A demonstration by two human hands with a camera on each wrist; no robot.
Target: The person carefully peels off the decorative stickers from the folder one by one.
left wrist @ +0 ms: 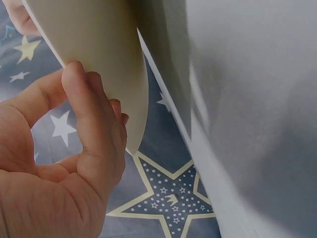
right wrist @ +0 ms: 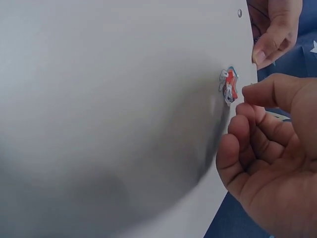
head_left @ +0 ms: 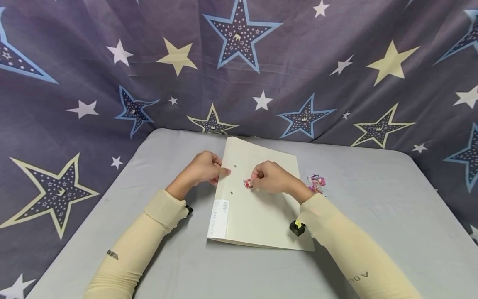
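Note:
A cream folder [head_left: 261,211] with a white label reading "CLIP FILE" lies on the table, its left side raised. My left hand [head_left: 205,168] grips its left edge, thumb on the cover; in the left wrist view the fingers [left wrist: 96,114] lie along the raised panel. Over the cover, my right hand [head_left: 272,177] pinches a small red and white sticker [head_left: 248,184] by its edge with thumb and forefinger. The right wrist view shows the sticker [right wrist: 229,87] close against the cover, at the fingertips. Whether it touches the cover I cannot tell.
Several pink and purple stickers [head_left: 316,182] lie on the grey tabletop [head_left: 373,195] right of the folder, partly behind the right forearm. A dark star-patterned curtain [head_left: 261,83] hangs around the table's back and sides. Black wrist straps [head_left: 297,228] sit on the sleeves.

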